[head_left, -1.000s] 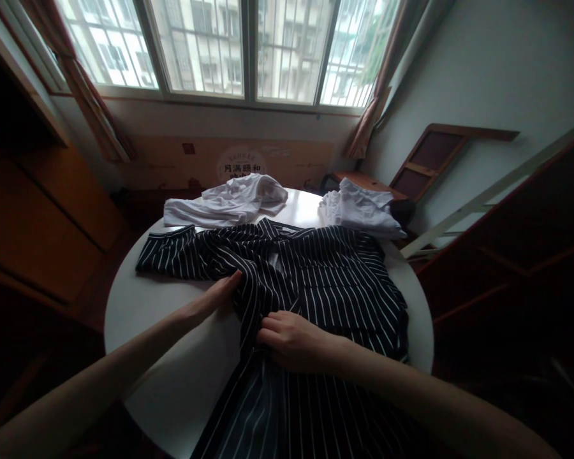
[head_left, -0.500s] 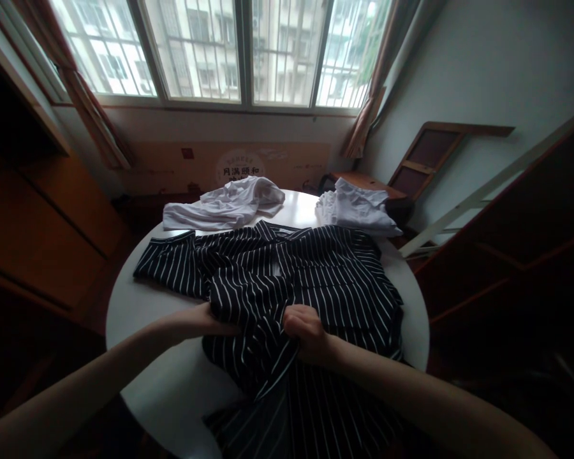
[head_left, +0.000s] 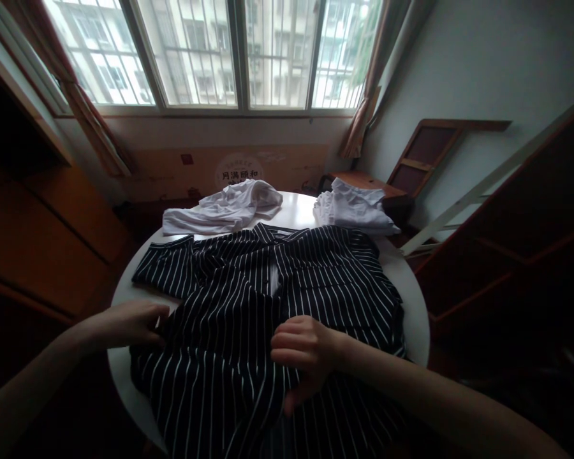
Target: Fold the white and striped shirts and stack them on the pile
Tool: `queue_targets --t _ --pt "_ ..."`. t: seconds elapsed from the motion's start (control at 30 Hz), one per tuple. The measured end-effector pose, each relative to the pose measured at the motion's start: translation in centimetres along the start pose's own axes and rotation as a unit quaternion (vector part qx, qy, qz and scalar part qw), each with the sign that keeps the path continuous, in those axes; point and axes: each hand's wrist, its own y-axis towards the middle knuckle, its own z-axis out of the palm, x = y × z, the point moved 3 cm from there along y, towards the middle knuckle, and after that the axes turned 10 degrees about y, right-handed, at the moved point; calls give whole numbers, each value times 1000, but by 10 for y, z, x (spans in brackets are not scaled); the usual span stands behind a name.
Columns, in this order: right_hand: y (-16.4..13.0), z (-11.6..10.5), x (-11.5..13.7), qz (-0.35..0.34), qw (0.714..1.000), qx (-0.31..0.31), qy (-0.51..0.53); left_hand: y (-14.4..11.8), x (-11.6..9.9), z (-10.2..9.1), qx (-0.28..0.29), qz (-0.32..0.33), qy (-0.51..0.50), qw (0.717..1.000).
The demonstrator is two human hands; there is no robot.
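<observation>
Here, a soft, thin shirt, dark with narrow white stripes, lay spread over the round, smooth white table, its lower part hanging over the near edge. The cloth was rumpled in shallow folds, with the collar toward the window and 1 short sleeve out flat to the left. The left hand pinched the shirt's left edge near the table rim, fingers closed on the fabric. The right hand rested on the middle of the shirt front, fingers curled and gripping a fold along the front opening.

Half a second earlier both hands were close together at the shirt's middle, with the left panel bunched up; now the left hand was farther left and that panel was drawn out flatter, covering more of the table.

Beyond the shirt lay 2 crumpled white garments: a loose one at the far left and a more compact pile at the far right.
</observation>
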Motion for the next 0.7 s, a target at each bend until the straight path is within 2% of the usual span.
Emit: queue_targets --t 0.07,0.13,0.2,0.3,0.4,0.5,0.57,0.7 --pt "1 -11 -1 -4 999 8 -36 5 -8 -6 13 61 76 995" --pt "4 -26 -12 40 996 5 -74 17 -27 -15 -52 115 95 987" --pt "4 -40 -36 149 984 -6 -95 36 -54 -19 -98 158 80 979" --pt "-6 -53 -89 337 937 -31 -89 75 -91 -7 -103 211 73 969" --pt "-28 -49 -139 452 889 4 -70 119 -109 16 -106 185 85 973" --pt "-48 -36 -173 503 860 69 -52 154 -112 35 -117 156 118 974" --pt "-53 -29 -185 534 840 78 -55 168 -115 41 -138 152 137 969" --pt "-36 -20 -188 573 815 25 -86 183 -130 39 -169 100 144 970"
